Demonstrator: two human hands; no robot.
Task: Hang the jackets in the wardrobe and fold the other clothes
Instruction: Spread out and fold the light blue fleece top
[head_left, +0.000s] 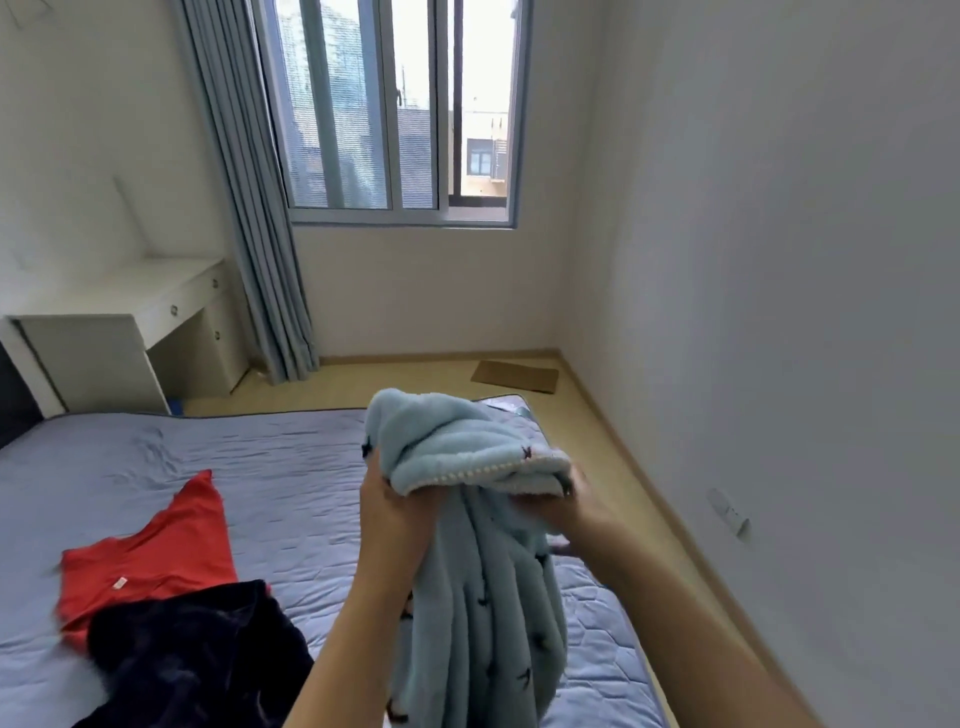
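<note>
Both hands are up over the bed (260, 467), and between them hangs the light blue fleece garment (467, 597), dotted with small dark marks. The left hand (395, 512) grips the bunched top of it from the side nearer the middle of the bed, fingers curled into the fabric. The right hand (561, 512) pinches the pearl-trimmed edge on the side nearer the bed's right edge, fingers closed on the cloth. The top of the garment is folded over the hands in a soft hump, and the rest drops in long pleats above the grey-blue mattress.

Down on the bed, to the left of the hands, a red top (150, 566) lies spread flat with a small label showing. A dark navy garment (197, 665) lies crumpled on the near part of the bed, overlapping the red top's lower edge.

Beyond the bed's far left corner stands a white tabletop (130, 291) with drawers, and a grey-blue curtain (249, 208) hangs beside the window (395, 114). On the floor past the bed's far end lies a flat piece of cardboard (514, 375).
</note>
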